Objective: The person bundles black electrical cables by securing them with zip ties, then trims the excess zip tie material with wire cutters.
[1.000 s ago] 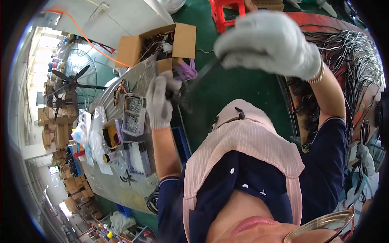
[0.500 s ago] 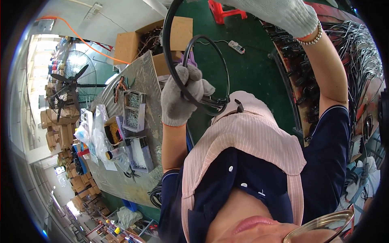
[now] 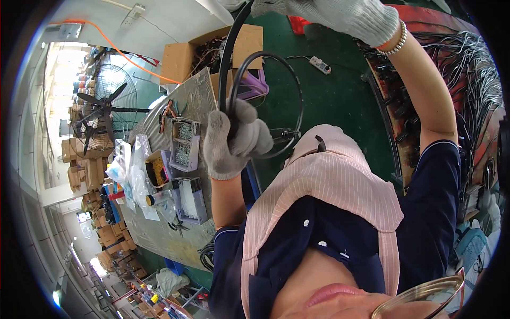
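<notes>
A thick black cable (image 3: 228,58) is bent into a loop in front of me, with a thinner part of the loop (image 3: 298,87) curving round to the right. My left hand (image 3: 234,141), in a grey knitted glove, is wrapped around the cable where its strands come together. Beside those fingers a dark plug-like end piece (image 3: 284,134) sticks out to the right. My right hand (image 3: 340,18), gloved too, reaches across the top of the view. Its fingertips are closed on the upper stretch of the cable, partly cut off by the picture's edge.
Left of me stands a covered workbench (image 3: 154,226) with bins of small metal parts (image 3: 183,143), a bin of white pieces (image 3: 189,199) and pliers (image 3: 169,111). Beyond are a fan (image 3: 103,106) and an open carton (image 3: 175,63). Many black cables (image 3: 451,69) lie on the right-hand table.
My left hand has turned and closed around both cable strands, slightly lower. My right hand has shifted left and down along the upper cable. The loop has opened wider.
</notes>
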A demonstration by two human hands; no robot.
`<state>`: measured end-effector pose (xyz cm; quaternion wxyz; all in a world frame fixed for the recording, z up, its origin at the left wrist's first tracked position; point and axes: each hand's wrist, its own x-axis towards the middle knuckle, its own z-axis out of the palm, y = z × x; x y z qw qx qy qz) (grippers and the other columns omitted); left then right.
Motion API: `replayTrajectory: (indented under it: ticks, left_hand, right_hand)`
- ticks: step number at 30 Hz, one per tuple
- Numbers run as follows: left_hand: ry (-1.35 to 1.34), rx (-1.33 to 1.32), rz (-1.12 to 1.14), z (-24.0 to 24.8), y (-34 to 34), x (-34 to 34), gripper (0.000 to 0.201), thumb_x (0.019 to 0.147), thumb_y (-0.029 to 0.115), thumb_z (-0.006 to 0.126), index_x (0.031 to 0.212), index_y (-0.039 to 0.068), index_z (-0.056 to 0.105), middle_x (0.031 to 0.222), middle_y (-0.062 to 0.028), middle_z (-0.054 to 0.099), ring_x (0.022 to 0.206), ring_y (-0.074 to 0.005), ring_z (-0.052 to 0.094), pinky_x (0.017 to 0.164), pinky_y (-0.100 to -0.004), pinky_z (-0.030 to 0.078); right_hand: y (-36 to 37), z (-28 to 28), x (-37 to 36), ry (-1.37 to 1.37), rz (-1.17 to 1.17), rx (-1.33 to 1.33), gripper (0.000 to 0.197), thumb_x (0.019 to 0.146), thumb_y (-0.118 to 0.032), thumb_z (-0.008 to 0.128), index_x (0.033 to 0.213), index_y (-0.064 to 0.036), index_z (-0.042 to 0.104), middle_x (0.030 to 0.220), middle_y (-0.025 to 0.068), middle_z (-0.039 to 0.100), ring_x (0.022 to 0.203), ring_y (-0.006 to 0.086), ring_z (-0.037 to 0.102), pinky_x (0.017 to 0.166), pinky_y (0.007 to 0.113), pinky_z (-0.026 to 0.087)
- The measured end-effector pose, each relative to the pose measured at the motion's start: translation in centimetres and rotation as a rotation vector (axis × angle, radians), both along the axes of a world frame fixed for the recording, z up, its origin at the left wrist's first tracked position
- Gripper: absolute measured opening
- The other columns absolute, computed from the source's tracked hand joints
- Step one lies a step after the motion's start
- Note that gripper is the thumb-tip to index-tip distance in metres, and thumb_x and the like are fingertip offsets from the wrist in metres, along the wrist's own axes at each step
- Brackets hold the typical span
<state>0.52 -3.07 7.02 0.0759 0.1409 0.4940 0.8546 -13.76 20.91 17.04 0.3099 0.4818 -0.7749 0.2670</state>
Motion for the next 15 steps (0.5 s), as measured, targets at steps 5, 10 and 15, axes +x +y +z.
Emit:
replayTrajectory:
  ticks: [5, 10, 15]
  left_hand:
    - [0.082, 0.044, -0.022, 1.6, -1.3, 0.3, 0.043, 0.105, 0.046, 0.035, 0.086, 0.012, 0.052, 0.044, 0.0099, 0.032, 0.035, -0.0068, 0.028, 0.04, -0.0259, 0.032]
    - [0.315, 0.228, -0.098, 2.7, -7.2, 2.9, 0.048, 0.101, 0.047, 0.046, 0.067, 0.013, 0.049, 0.046, 0.0072, 0.037, 0.035, -0.0087, 0.034, 0.039, -0.0257, 0.039]
    - [0.303, 0.219, 0.008, 3.2, -11.0, 5.0, 0.053, 0.102, 0.045, 0.044, 0.057, 0.018, 0.041, 0.048, 0.0074, 0.04, 0.04, -0.0077, 0.035, 0.041, -0.025, 0.033]
  right_hand:
    - [-0.4, -2.6, -3.0, -0.041, 0.145, 0.035, 0.017, 0.09, -0.022, 0.066, 0.104, -0.0117, 0.069, 0.087, 0.0087, 0.068, 0.078, 0.027, 0.068, 0.069, 0.035, 0.054]
    - [7.9, -10.6, -8.0, -0.307, -0.013, 0.162, 0.026, 0.092, -0.017, 0.062, 0.117, -0.014, 0.066, 0.098, 0.0105, 0.068, 0.086, 0.0292, 0.068, 0.074, 0.037, 0.055]
    - [33.7, -26.9, -8.0, -0.793, -0.366, -0.108, 0.041, 0.095, -0.001, 0.05, 0.134, -0.0107, 0.056, 0.119, 0.0073, 0.061, 0.109, 0.0178, 0.06, 0.095, 0.029, 0.046]
